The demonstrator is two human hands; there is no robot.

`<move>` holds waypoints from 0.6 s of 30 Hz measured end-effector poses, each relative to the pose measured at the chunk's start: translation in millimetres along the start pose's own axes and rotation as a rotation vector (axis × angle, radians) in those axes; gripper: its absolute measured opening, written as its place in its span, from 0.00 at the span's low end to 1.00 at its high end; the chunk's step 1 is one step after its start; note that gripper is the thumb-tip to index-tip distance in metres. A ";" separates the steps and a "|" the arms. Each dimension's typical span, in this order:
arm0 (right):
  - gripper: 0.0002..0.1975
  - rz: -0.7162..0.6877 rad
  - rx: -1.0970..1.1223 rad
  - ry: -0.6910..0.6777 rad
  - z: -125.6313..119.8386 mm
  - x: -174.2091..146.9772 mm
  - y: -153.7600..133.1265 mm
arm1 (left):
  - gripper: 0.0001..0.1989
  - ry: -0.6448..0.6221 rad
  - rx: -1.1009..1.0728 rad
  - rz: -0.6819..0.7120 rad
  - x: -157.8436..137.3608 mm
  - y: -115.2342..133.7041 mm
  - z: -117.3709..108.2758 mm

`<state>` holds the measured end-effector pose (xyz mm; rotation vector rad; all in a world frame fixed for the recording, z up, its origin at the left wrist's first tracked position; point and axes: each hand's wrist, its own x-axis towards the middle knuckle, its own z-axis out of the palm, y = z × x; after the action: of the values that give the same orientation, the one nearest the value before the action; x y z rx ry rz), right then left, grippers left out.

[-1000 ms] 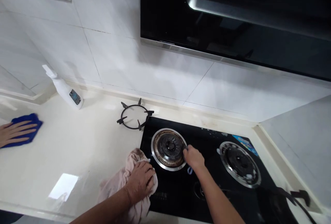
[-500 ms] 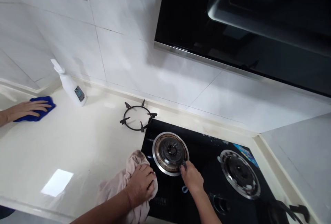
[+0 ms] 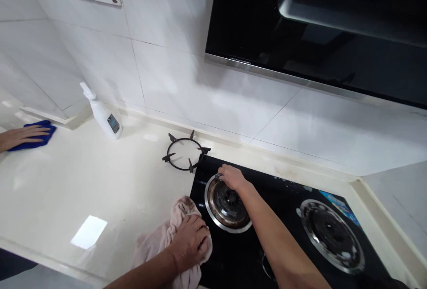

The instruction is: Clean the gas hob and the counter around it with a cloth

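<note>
My left hand point(image 3: 191, 241) is closed on a stained pink cloth point(image 3: 155, 240), which lies bunched across the counter and the left edge of the black gas stove point(image 3: 220, 260). With my right hand point(image 3: 232, 177) I grip a small dark scouring pad point(image 3: 219, 176), mostly hidden by my fingers. It presses on the upper rim of the left burner point(image 3: 230, 209), whose metal ring and centre carry brown and black grime. Behind the cloth, a black pan support point(image 3: 169, 160) sits off its burner, on the counter at the stove's back left corner.
Another person's hand point(image 3: 25, 136) rests on a blue cloth point(image 3: 45, 136) at the far left. A white spray bottle point(image 3: 106, 117) stands near the wall. The right burner point(image 3: 333, 235) has white foam spots. A black range hood point(image 3: 316, 35) overhangs the stove.
My right hand has moved the scouring pad from the burner's lower right rim to its upper rim. My left hand stays on the pink cloth. The other person's blue cloth has shifted left.
</note>
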<state>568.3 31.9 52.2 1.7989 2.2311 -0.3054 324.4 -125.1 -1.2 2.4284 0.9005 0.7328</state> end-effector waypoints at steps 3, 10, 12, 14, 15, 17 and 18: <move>0.09 -0.204 -0.029 -0.045 -3.6 -2.3 -33.7 | 0.11 0.026 0.013 -0.004 -0.8 0.2 1.7; 0.08 -0.367 -0.047 -0.069 -2.7 -6.9 -39.0 | 0.11 0.029 -0.010 -0.017 -2.4 0.7 2.6; 0.08 -0.285 -0.054 -0.053 -3.7 -0.1 -17.5 | 0.10 0.036 -0.009 -0.011 -3.1 0.2 2.5; 0.09 -0.181 -0.060 -0.044 -1.7 -1.0 8.7 | 0.10 0.037 -0.005 -0.006 -4.1 -0.8 3.1; 0.09 -0.125 -0.061 -0.044 0.7 -5.8 22.0 | 0.09 0.034 -0.003 -0.006 -4.7 -1.4 3.7; 0.09 -0.023 -0.058 -0.056 7.4 -22.1 45.7 | 0.09 0.028 0.000 -0.009 -5.5 -2.5 4.9; 0.08 0.017 -0.055 -0.065 10.8 -31.4 54.8 | 0.10 0.025 0.000 -0.009 -5.6 -2.8 5.5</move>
<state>628.9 11.1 52.2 1.7537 2.1571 -0.2921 322.8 -128.2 -8.8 2.4183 0.9208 0.7611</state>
